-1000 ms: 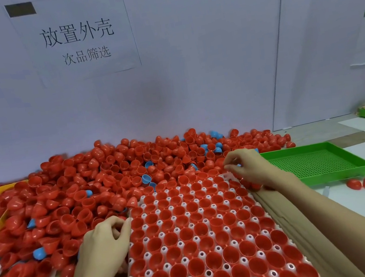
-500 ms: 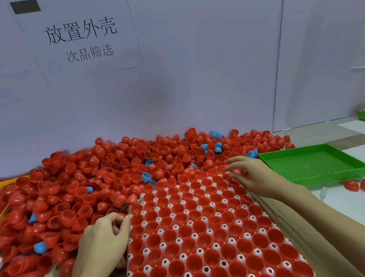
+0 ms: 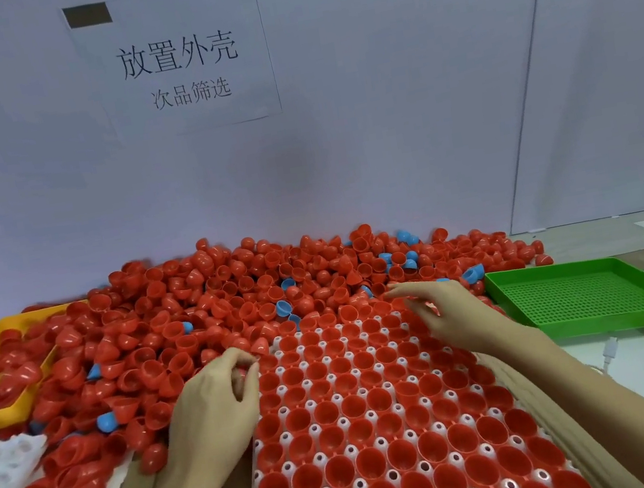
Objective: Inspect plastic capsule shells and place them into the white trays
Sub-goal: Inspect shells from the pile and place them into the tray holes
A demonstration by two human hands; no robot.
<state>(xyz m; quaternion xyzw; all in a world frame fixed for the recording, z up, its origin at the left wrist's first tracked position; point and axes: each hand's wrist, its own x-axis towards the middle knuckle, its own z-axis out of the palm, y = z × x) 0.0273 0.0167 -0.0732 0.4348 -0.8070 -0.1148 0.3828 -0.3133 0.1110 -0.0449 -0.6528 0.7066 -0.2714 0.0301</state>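
In the white tray: red shells.

The red capsule shells look like smooth, glossy plastic, the white tray under them like matt moulded plastic, the green tray like perforated plastic with a slight sheen, and the wall sign like matt paper.
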